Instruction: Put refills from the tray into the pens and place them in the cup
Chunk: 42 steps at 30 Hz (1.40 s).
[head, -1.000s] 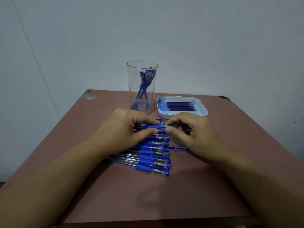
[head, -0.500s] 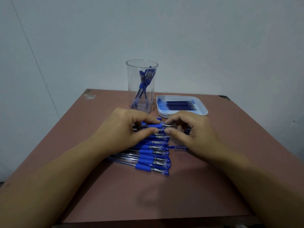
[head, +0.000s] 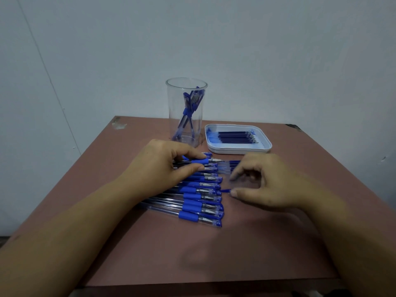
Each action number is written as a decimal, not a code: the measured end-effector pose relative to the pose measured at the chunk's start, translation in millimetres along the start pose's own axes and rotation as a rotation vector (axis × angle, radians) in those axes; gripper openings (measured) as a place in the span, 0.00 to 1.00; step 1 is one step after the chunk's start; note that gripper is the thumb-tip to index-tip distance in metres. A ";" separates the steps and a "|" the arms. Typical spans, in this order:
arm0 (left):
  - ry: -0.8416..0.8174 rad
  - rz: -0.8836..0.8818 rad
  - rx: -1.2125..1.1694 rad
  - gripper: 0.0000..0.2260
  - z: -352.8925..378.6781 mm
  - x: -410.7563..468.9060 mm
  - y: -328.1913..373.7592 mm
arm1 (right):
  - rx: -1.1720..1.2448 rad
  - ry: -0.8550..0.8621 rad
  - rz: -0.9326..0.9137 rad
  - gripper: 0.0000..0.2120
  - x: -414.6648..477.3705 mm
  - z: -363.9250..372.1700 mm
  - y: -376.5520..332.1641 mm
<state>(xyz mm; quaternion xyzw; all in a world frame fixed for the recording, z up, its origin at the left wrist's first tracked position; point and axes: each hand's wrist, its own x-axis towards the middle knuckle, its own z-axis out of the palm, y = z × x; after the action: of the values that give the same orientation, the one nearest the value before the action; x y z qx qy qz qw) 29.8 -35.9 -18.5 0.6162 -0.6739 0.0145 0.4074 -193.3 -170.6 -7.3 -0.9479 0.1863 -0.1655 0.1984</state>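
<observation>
The left hand (head: 162, 168) still pinches a blue pen (head: 200, 161). The right hand (head: 267, 181) has left its tip, fingers loosely curled, empty, thumb beside a pen cap (head: 225, 191).

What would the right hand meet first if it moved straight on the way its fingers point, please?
Pointing left, the right hand would likely first touch the small blue piece at its thumb, then the row of pens; depth is unclear.

No legible text or number on pens (head: 190, 205), cup (head: 176, 108) or tray (head: 237, 150)
</observation>
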 end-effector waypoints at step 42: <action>0.159 0.191 -0.018 0.10 7.6 -1.1 6.6 | 0.411 0.322 -0.026 0.03 12.6 25.3 -24.0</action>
<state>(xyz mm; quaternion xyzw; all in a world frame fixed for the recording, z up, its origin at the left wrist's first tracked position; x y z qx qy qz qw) 20.1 -37.4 -21.0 0.5425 -0.6951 0.0962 0.4618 -165.5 -147.5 -15.7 -0.8516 0.1659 -0.3510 0.3523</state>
